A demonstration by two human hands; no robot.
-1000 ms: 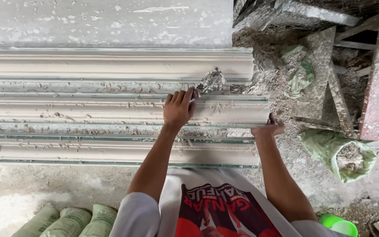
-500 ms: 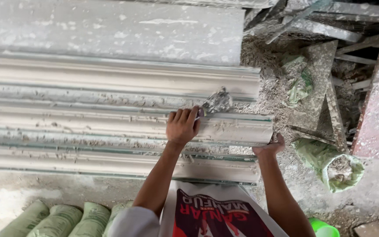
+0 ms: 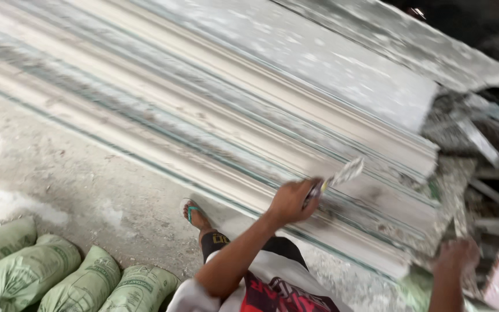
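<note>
- Clearly, we had our left hand (image 3: pixel 291 201) clenched round the handle of a plaster-caked scraping tool (image 3: pixel 342 174), its fingers (image 3: pixel 310 188) wrapped tight and the pale blade pointing up and to the right.
- The blade lay over the long moulded plaster cornice strips (image 3: pixel 232 124), near their right-hand end; whether it touched the surface we could not tell through the blur.
- Our right hand (image 3: pixel 457 257) sat at the far right end of the strips, by the nearest strip's end face; it looked curled, but the smear hid whether it gripped anything, so we could not tell.
- The strips lay side by side, running from upper left to lower right, with greenish lines showing between them and a flat grey slab (image 3: pixel 342 58) beyond.
- Judging by the crumbs and rough crust along the ridges, the cleaning seemed only partly done: the near end by the tool looked smoother, while the long stretch toward the left appeared not yet worked.
- Below the strips we saw a dusty concrete floor (image 3: pixel 76 173), our foot in a green sandal (image 3: pixel 192 212), and a row of green sacks (image 3: pixel 70 277) at lower left.
- Rubble and plaster-spattered scraps (image 3: pixel 480 144) were heaped off the right end.
</note>
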